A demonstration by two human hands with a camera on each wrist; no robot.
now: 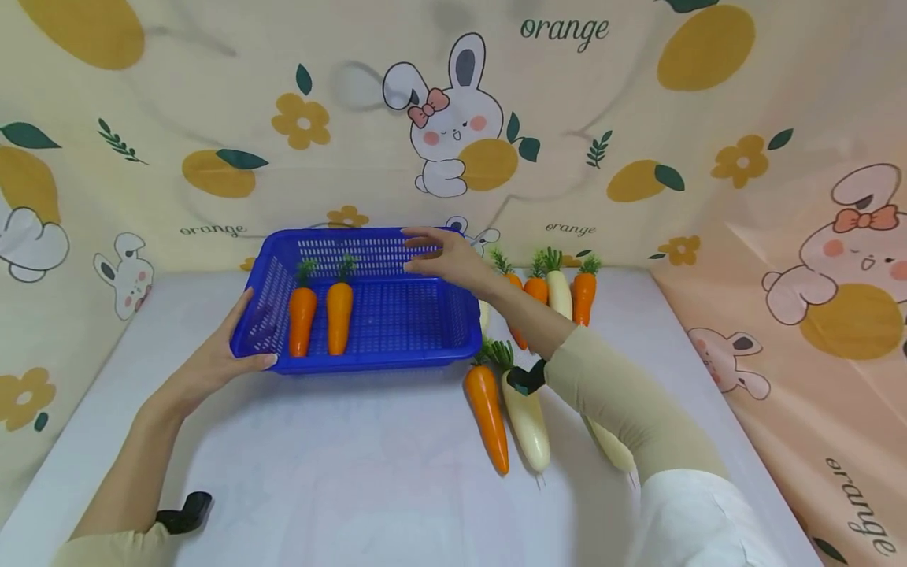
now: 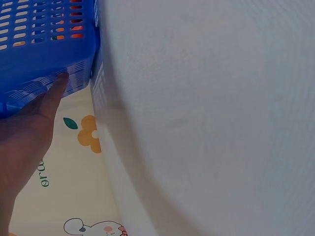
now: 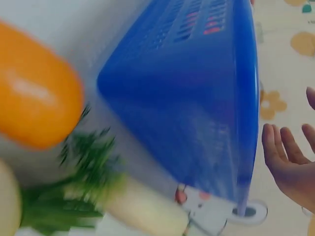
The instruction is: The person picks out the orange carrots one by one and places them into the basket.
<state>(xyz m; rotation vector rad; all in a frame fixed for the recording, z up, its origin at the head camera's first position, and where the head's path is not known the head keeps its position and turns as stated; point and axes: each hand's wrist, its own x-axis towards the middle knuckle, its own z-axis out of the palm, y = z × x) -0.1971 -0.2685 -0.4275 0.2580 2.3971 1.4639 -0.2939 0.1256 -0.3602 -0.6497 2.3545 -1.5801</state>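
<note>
A blue perforated basket [image 1: 375, 362] stands on the white table with two orange carrots in it, one carrot [image 1: 301, 319] beside a lighter carrot [image 1: 340, 319]. At the basket's left end my left hand [image 1: 220, 354] spans the front corner, thumb along the front and fingers stretched along the side. The left wrist view shows a straight finger of that hand [image 2: 32, 132] against the basket wall [image 2: 59, 46]. Over the basket's back right part is my right hand [image 1: 457, 258], fingers loosely bent and apart. In the right wrist view this hand [image 3: 293, 164] holds nothing.
Right of the basket lie a carrot [image 1: 486, 417] and a white radish [image 1: 527, 425]. Another radish [image 1: 612, 447] is partly hidden under the right sleeve. Farther back are more carrots [image 1: 584, 295] and a radish [image 1: 560, 291]. A printed cloth [image 1: 340, 173] hangs behind the table.
</note>
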